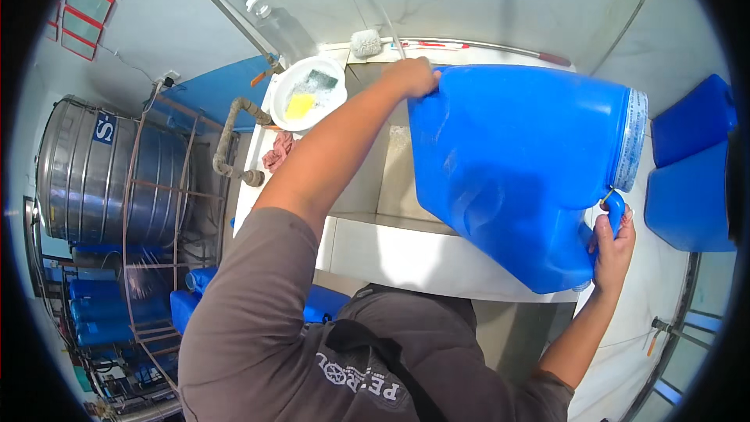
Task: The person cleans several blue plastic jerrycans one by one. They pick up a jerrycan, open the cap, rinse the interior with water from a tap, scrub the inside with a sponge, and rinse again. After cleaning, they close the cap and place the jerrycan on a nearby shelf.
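Observation:
A large blue plastic water container (515,146) lies tilted on its side over a tiled sink (357,187). Its wide cap (631,140), wrapped in a clear band bearing print, faces right. My left hand (412,77) grips the corner of its base at the far left end, the fingers partly hidden. On the opposite end, my right hand (612,246) is closed around the blue handle (614,211) just below the cap. A small second spout (581,286) shows at the container's near right corner.
Left of the sink, a white basin (280,85) holds suds, a yellow sponge (300,105) and a green scouring pad (322,80). A pink cloth (280,151) lies beside a pipe (225,140). Brushes (430,45) line the back ledge. Blue containers (691,199) stand at right.

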Motion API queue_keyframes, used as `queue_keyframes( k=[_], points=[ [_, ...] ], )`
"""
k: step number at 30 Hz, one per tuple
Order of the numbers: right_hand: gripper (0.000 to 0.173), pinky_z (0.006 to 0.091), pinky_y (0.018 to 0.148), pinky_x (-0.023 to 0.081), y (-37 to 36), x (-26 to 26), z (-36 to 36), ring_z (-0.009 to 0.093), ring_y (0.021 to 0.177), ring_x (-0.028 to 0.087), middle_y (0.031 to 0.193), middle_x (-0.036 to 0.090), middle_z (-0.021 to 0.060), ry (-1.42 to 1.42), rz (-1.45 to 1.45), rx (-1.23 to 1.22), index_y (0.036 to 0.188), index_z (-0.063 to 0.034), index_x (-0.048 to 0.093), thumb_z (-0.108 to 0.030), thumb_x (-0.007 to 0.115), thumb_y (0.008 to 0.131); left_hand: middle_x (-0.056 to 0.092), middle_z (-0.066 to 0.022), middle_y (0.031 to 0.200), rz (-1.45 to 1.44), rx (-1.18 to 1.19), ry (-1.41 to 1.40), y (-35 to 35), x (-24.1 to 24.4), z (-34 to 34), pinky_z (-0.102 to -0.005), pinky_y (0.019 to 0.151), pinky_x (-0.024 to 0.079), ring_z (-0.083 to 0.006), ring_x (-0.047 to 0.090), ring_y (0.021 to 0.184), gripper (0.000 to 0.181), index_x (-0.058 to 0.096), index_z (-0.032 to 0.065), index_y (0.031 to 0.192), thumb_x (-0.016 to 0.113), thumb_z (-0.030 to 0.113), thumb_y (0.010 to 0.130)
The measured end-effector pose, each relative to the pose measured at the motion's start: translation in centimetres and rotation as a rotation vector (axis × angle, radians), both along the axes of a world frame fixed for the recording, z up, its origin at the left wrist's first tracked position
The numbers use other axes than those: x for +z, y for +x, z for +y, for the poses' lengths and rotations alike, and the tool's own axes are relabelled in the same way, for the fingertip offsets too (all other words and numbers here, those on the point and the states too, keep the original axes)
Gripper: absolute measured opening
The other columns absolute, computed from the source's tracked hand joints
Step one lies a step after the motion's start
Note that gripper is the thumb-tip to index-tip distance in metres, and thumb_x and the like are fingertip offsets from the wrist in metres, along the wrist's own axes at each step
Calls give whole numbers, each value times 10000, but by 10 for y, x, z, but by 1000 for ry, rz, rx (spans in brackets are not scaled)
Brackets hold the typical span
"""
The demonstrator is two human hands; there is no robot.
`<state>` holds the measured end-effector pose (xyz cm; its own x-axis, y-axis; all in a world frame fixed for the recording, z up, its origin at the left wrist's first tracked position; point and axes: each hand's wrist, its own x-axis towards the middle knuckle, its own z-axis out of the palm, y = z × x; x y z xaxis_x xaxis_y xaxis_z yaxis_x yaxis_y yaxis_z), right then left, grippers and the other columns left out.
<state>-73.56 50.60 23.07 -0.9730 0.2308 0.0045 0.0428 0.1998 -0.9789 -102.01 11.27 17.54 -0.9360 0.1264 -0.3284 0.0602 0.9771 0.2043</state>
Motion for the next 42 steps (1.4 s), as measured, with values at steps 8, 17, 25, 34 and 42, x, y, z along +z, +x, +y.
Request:
queue_keyframes(
  k=[8,17,25,34,42],
  points=[
    [373,339,783,516,-68,1,-93,169,838,651,912,715,80,376,45,160,1104,-27,714,-371,710,962,603,-272,1383,-313,862,1256,10,-46,18,-544,1067,460,-358,609,1252,619,564,-38,1373,477,469,1029],
    [496,519,777,534,-176,-8,-196,452,843,692,846,708,263,1059,40,620,992,8,724,-481,654,952,548,-187,1484,774,-560,360,101,-22,-16,-619,1206,237,-411,407,1448,723,428,109,1552,498,587,1014],
    [338,500,823,557,-292,4,-327,444,919,707,1073,705,301,569,37,756,1160,25,630,-258,600,978,583,-145,1455,319,165,392,158,-42,-35,-679,1196,147,-363,400,1458,633,488,145,1518,503,548,1030],
    [477,503,917,555,-289,-3,-332,362,1071,709,1208,719,198,1463,49,876,1165,-21,701,-445,539,1016,652,-173,1345,219,537,477,169,-60,-65,-709,1178,128,-368,497,1372,568,527,141,1467,389,530,1077],
    [529,448,943,555,-271,4,-344,337,1158,685,1275,698,186,1487,-162,706,1196,-79,734,-532,559,987,665,-181,1321,179,546,448,170,-64,-70,-727,1167,130,-374,501,1366,588,501,111,1475,367,529,1083]
  ],
)
